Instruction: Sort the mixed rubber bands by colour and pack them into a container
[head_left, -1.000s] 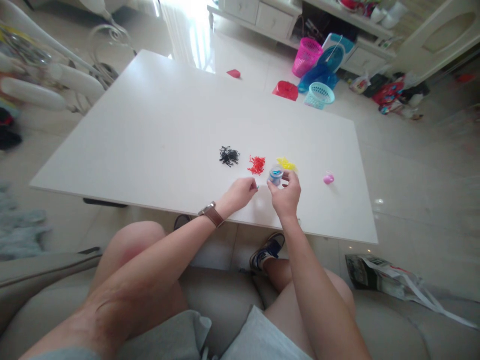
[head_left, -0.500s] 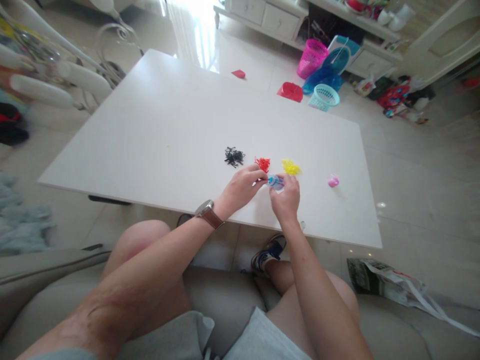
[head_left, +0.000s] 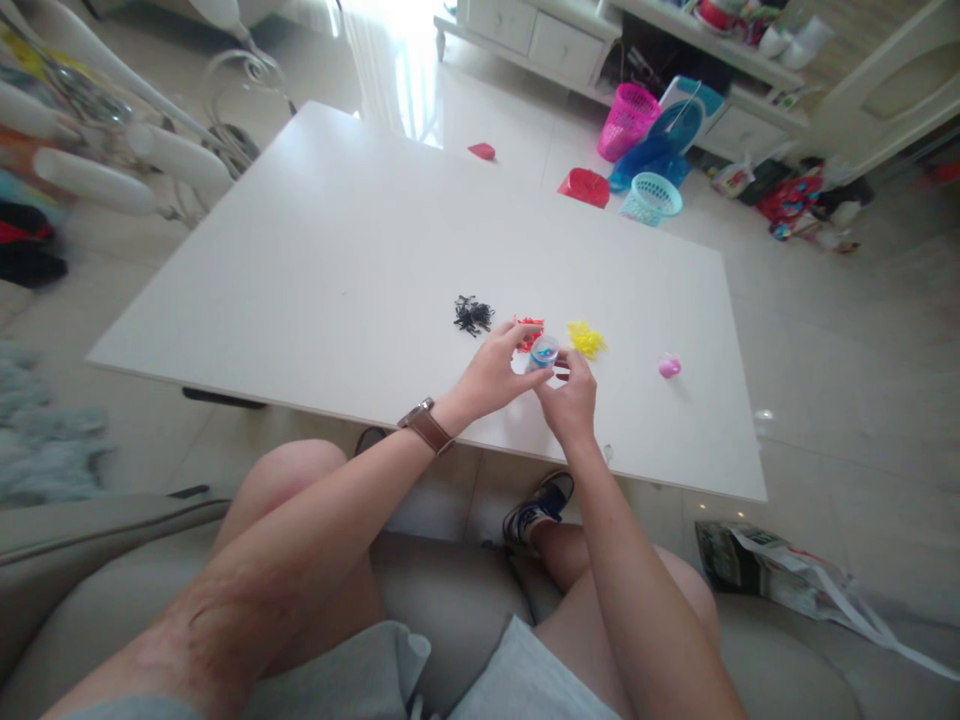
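Head view: the small clear jar (head_left: 539,365) now sits between both hands above the near part of the table (head_left: 360,240), its round mouth turned upward, with blue bits (head_left: 544,352) inside. Half a second earlier it was tipped toward the left, and the left hand (head_left: 491,375) had its fingertips bunched at the mouth. That hand has since spread, its thumb across the jar's front and its fingers beyond; whether it presses the jar, I cannot tell. The right hand (head_left: 572,400) grasps the jar as before. The left fingers partly cover the red pile (head_left: 529,341). The black pile (head_left: 473,315), yellow pile (head_left: 586,340) and pink object (head_left: 670,367) keep their places on the table.
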